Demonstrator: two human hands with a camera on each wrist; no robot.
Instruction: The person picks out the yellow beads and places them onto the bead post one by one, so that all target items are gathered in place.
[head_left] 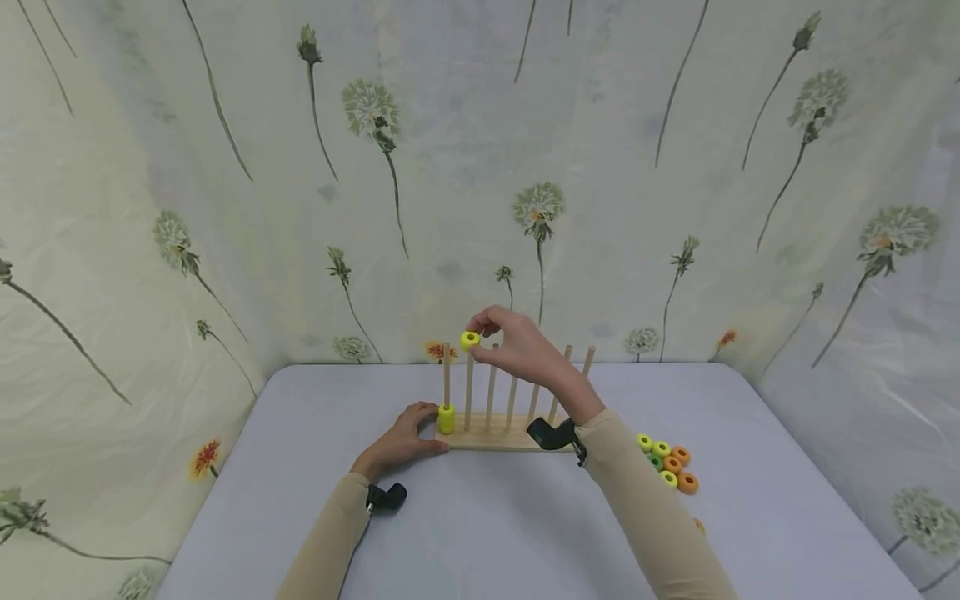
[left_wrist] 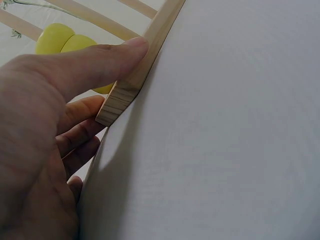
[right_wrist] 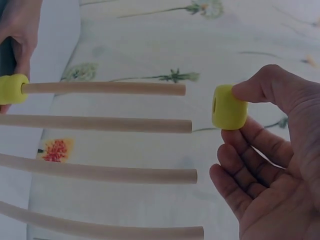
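My right hand (head_left: 521, 346) pinches a yellow bead (right_wrist: 230, 107) between thumb and fingers, its hole showing at the side. In the right wrist view the bead is just beyond the tip of the second peg (right_wrist: 150, 124) from the left, with a small gap between them. The pegs stand upright on a wooden base (head_left: 487, 437). Stacked yellow beads (head_left: 446, 419) sit at the bottom of the leftmost peg (head_left: 447, 375). At the base's left end my left hand (head_left: 401, 437) grips it, thumb along the front edge and fingers behind.
Loose beads lie on the table to the right: yellow ones (head_left: 661, 448), orange ones (head_left: 687, 482) and a green one (head_left: 655, 462). The right sleeve (head_left: 652, 500) partly hides another orange bead (head_left: 699, 526). A flower-patterned cloth (head_left: 450, 167) hangs behind the white table (head_left: 480, 533).
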